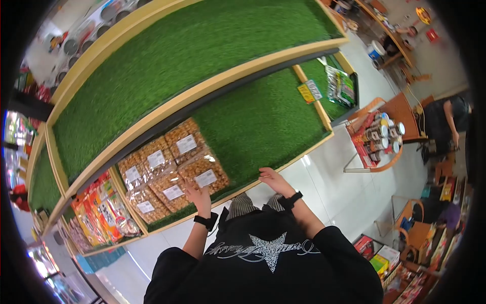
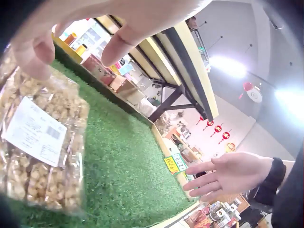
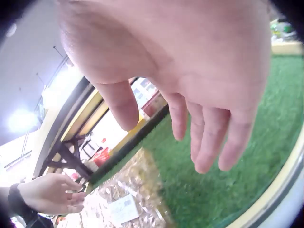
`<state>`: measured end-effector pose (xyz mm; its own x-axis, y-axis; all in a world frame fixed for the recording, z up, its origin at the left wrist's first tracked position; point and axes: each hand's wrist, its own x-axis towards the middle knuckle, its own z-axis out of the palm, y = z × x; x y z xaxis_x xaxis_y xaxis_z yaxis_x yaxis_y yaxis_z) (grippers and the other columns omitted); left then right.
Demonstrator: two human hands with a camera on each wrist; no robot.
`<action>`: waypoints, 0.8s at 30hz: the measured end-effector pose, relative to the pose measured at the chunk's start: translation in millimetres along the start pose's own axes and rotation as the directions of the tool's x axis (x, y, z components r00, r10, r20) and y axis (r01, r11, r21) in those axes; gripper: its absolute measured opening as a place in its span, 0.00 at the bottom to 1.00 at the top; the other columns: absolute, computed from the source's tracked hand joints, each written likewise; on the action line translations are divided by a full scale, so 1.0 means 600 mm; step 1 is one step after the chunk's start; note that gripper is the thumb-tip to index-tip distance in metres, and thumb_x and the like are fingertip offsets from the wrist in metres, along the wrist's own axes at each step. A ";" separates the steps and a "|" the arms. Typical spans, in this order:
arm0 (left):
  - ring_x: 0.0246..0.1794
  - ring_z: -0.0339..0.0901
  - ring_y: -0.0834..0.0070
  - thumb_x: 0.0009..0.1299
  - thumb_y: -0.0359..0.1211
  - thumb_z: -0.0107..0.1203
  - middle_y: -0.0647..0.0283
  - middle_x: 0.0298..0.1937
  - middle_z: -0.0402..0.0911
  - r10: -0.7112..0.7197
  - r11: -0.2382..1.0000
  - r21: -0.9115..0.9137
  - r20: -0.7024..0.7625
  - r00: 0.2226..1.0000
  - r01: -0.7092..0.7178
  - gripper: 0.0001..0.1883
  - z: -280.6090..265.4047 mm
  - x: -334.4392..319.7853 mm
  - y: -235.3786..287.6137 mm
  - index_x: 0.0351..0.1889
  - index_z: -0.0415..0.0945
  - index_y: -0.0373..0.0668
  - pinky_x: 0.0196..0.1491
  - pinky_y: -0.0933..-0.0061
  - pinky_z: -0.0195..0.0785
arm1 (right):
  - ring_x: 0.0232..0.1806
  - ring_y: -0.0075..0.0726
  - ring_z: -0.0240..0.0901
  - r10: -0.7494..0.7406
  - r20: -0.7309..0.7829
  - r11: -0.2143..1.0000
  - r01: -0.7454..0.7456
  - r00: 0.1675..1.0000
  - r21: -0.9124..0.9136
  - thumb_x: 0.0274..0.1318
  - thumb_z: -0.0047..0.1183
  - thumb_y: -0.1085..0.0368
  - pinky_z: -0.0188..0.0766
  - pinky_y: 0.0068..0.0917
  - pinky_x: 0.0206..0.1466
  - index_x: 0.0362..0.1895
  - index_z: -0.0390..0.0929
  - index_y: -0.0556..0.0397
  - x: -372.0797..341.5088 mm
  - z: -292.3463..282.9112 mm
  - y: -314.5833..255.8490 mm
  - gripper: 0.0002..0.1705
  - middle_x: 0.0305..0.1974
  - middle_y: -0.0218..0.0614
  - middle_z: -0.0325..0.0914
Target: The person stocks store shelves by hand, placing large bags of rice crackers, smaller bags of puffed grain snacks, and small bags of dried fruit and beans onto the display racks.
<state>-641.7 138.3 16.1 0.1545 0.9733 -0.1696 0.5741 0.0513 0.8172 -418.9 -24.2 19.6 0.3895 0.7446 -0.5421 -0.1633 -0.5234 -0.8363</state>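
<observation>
Clear bags of light brown puffed snacks [image 1: 215, 167] with white labels lie in two rows on a shelf lined with green artificial grass [image 1: 253, 119]. My left hand [image 1: 199, 198] is over the front row of bags, its fingers spread and holding nothing. In the left wrist view, one labelled bag [image 2: 50, 178] lies just below the left fingers. My right hand [image 1: 276, 181] hovers at the front wooden edge of the shelf, to the right of the bags. Its fingers hang loosely with nothing in them, as the right wrist view shows above the turf.
A raised grass-lined tier [image 1: 202, 48] runs behind, edged with a wooden rail. Colourful snack packets [image 1: 104, 213] fill the compartment at left. Price tags [image 1: 310, 92] stand on the right divider, with green packets [image 1: 340, 87] beyond. A chair [image 1: 374, 164] carries several jars.
</observation>
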 end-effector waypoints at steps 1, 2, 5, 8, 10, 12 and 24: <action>0.44 0.59 0.63 0.54 0.30 0.51 0.54 0.47 0.60 0.014 0.999 -0.050 -0.006 1.000 -0.014 0.34 0.009 -0.008 0.014 0.60 0.50 0.37 0.50 0.64 0.53 | 0.46 0.36 0.67 -0.020 -0.056 1.000 0.020 0.998 -0.006 0.49 0.50 0.59 0.64 0.25 0.46 0.51 0.64 0.54 -0.023 -0.032 -0.002 0.25 0.44 0.44 0.69; 0.44 0.59 0.63 0.54 0.30 0.51 0.54 0.47 0.60 0.041 0.998 -0.050 0.008 0.999 -0.040 0.34 0.022 -0.016 0.029 0.60 0.50 0.37 0.50 0.64 0.53 | 0.45 0.33 0.68 -0.041 -0.112 0.999 0.039 0.993 -0.014 0.49 0.49 0.60 0.64 0.24 0.45 0.49 0.65 0.55 -0.045 -0.063 -0.002 0.22 0.41 0.42 0.71; 0.37 0.60 0.70 0.53 0.26 0.51 0.59 0.43 0.60 0.155 0.988 -0.015 0.103 0.983 -0.154 0.25 0.060 -0.046 0.083 0.51 0.63 0.40 0.43 0.71 0.58 | 0.42 0.30 0.67 -0.089 -0.267 0.992 0.108 0.960 0.059 0.51 0.47 0.64 0.62 0.24 0.47 0.48 0.66 0.56 -0.107 -0.156 0.018 0.19 0.39 0.39 0.71; 0.37 0.61 0.71 0.53 0.26 0.51 0.59 0.43 0.61 0.169 0.985 -0.001 0.248 0.954 -0.175 0.20 0.120 -0.090 0.128 0.47 0.68 0.43 0.43 0.73 0.58 | 0.40 0.30 0.69 -0.111 -0.405 0.976 0.176 0.908 0.127 0.49 0.48 0.62 0.64 0.24 0.44 0.45 0.69 0.56 -0.152 -0.239 0.080 0.18 0.38 0.38 0.73; 0.37 0.62 0.71 0.54 0.26 0.51 0.60 0.43 0.62 0.241 0.968 0.001 0.248 0.938 -0.249 0.16 0.165 -0.130 0.165 0.43 0.71 0.46 0.43 0.72 0.59 | 0.39 0.31 0.69 -0.105 -0.452 0.977 0.176 0.886 0.118 0.49 0.48 0.61 0.64 0.24 0.44 0.45 0.69 0.55 -0.194 -0.283 0.093 0.18 0.37 0.38 0.73; 0.38 0.63 0.70 0.54 0.26 0.51 0.60 0.43 0.62 0.278 0.959 -0.048 0.325 0.904 -0.278 0.16 0.207 -0.172 0.201 0.42 0.71 0.46 0.42 0.73 0.60 | 0.39 0.32 0.70 -0.067 -0.496 0.997 0.078 0.866 0.002 0.49 0.49 0.60 0.65 0.25 0.43 0.45 0.69 0.54 -0.245 -0.321 0.100 0.18 0.36 0.39 0.74; 0.45 0.63 0.71 0.57 0.27 0.49 0.60 0.44 0.63 0.423 0.891 -0.184 0.666 0.615 -0.414 0.13 0.389 -0.326 0.355 0.42 0.71 0.43 0.43 0.74 0.63 | 0.37 0.29 0.68 0.108 -0.788 0.992 -0.009 0.606 0.129 0.49 0.47 0.63 0.64 0.23 0.43 0.43 0.70 0.57 -0.472 -0.440 0.231 0.17 0.33 0.38 0.73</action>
<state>-361.9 -93.6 94.8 0.8731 0.4711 -0.1254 0.3000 -0.3166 0.8998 -312.5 -417.2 78.8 0.9327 0.0685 -0.3541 -0.2822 -0.4727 -0.8348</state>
